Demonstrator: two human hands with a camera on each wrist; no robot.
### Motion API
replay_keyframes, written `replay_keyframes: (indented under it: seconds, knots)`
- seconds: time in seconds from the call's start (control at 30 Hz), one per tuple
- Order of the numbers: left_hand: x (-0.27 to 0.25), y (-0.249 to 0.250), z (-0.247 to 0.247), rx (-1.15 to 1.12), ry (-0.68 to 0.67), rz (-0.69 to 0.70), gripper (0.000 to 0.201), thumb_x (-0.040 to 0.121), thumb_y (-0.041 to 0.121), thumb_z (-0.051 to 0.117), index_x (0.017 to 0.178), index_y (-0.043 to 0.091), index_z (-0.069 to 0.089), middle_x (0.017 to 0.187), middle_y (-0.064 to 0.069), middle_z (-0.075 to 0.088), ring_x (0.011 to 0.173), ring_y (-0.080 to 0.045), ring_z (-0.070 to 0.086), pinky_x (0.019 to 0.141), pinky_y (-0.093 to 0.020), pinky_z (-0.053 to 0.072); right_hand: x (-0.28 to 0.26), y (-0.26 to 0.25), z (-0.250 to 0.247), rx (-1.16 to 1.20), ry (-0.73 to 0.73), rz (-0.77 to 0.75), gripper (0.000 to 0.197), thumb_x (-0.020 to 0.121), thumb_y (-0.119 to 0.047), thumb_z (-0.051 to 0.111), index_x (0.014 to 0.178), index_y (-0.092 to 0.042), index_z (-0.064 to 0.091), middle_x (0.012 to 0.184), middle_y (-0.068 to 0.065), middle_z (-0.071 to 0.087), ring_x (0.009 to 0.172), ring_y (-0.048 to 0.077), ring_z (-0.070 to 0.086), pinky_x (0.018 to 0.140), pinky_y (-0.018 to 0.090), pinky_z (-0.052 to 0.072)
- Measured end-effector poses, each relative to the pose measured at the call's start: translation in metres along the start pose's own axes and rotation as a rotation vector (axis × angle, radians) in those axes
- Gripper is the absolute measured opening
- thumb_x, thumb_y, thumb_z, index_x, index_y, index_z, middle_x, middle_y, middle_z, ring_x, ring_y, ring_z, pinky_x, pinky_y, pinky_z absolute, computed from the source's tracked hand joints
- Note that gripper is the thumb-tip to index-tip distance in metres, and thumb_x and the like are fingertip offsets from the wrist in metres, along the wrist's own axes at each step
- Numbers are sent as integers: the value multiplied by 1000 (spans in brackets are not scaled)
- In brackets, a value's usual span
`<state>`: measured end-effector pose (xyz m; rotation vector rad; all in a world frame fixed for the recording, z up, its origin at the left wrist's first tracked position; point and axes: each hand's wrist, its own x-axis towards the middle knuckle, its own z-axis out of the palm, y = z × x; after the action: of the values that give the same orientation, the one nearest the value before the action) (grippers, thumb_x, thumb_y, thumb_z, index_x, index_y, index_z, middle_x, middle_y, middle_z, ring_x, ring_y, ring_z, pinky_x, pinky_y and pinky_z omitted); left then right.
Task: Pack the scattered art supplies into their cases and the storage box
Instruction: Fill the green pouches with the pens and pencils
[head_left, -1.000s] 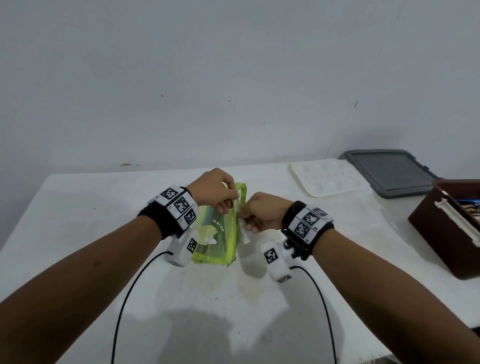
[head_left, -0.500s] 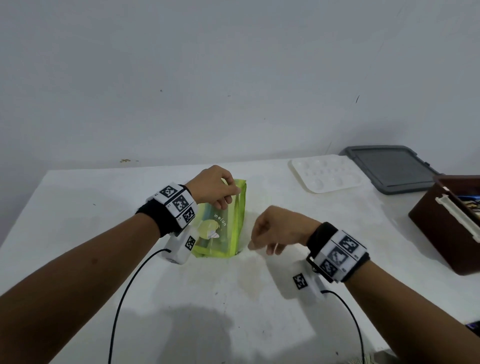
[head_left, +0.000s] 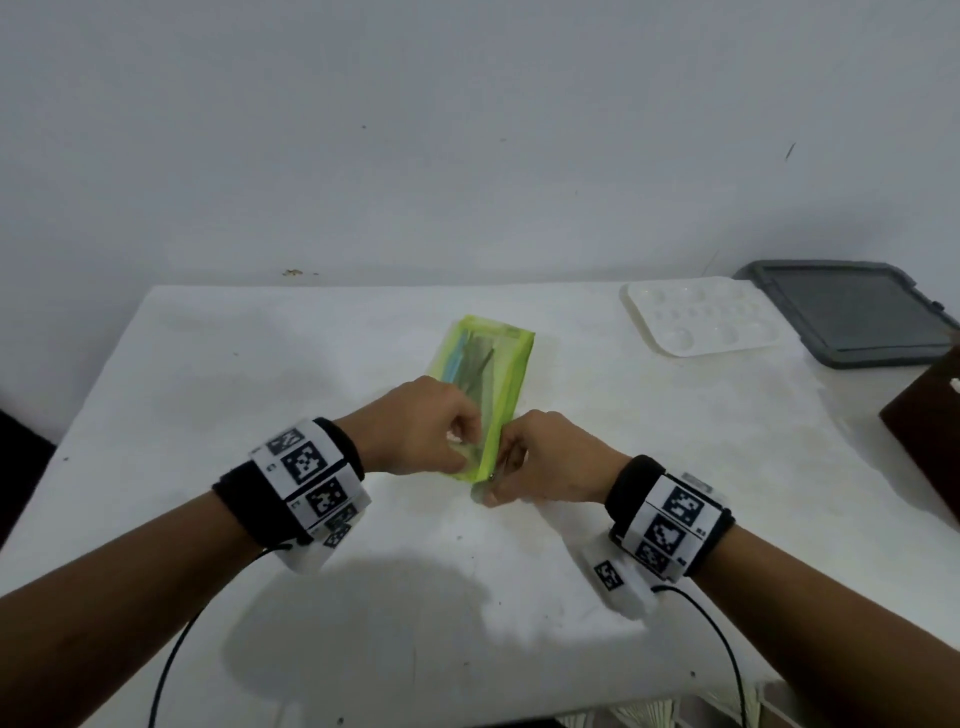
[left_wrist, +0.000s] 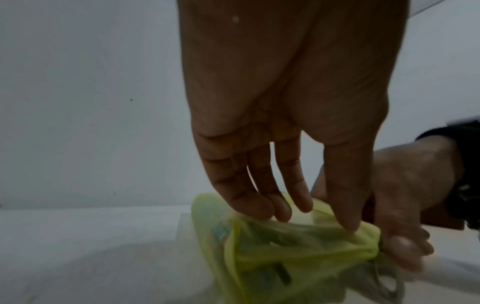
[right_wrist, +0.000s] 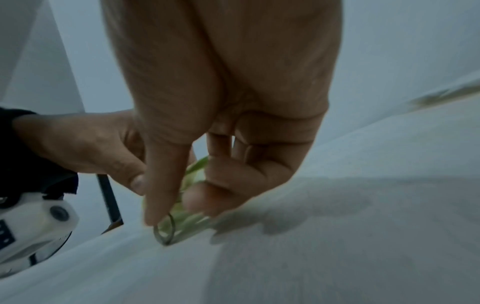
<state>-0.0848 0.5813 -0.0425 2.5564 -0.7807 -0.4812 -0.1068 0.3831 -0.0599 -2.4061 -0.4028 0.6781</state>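
Head view: the green pouch (head_left: 480, 387), upright on the table (head_left: 218, 364) half a second ago, now lies flat at its centre, long axis running away from the person and slightly right, the near end between both hands. The left hand (head_left: 415, 434) pinches the near edge; the right hand (head_left: 540, 460), free a moment ago, is back at the near corner. Judgement: filling is finished and closing has begun. Left wrist view: fingers (left_wrist: 259, 197) press and gather the pouch's (left_wrist: 285, 253) soft wall. Right wrist view: thumb and forefinger nip a small metal ring (right_wrist: 165, 230), likely the zip pull. The palette (head_left: 701, 314), lid (head_left: 852, 312) and box (head_left: 930, 431) stand well apart, right.
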Motion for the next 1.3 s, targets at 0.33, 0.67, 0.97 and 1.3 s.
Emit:
replay_keyframes:
  seconds: [0.33,0.67,0.97,1.3]
  knots:
    - [-11,-1,2,22,134,-5,40,71,40,78,101,21,61,94,11,57,90,-10,54,76,-28,46,3,-14,-5,-20,231,-204,24,83,-24,75,71,-7,64,65,6,61,55,10,47,58,27,42]
    - [-18,-8,14,384,549,88,35,85,34,35,75,16,64,54,1,56,43,-26,48,40,-26,36,9,-17,-39,-158,330,-398,6,90,-11,64,85,-10,67,79,-1,68,73,17,61,70,34,50]
    - [-41,-16,31,263,512,78,35,83,41,41,90,30,73,76,9,73,56,-21,63,47,-27,48,69,34,-98,-123,593,139,9,89,-13,65,84,-7,70,87,8,71,77,22,65,72,30,52]
    - [-13,20,17,152,290,41,37,82,44,43,84,17,68,72,-2,64,62,-20,52,63,-38,48,26,1,-52,624,207,241,38,92,-32,66,97,6,67,88,21,74,74,30,72,61,33,59]
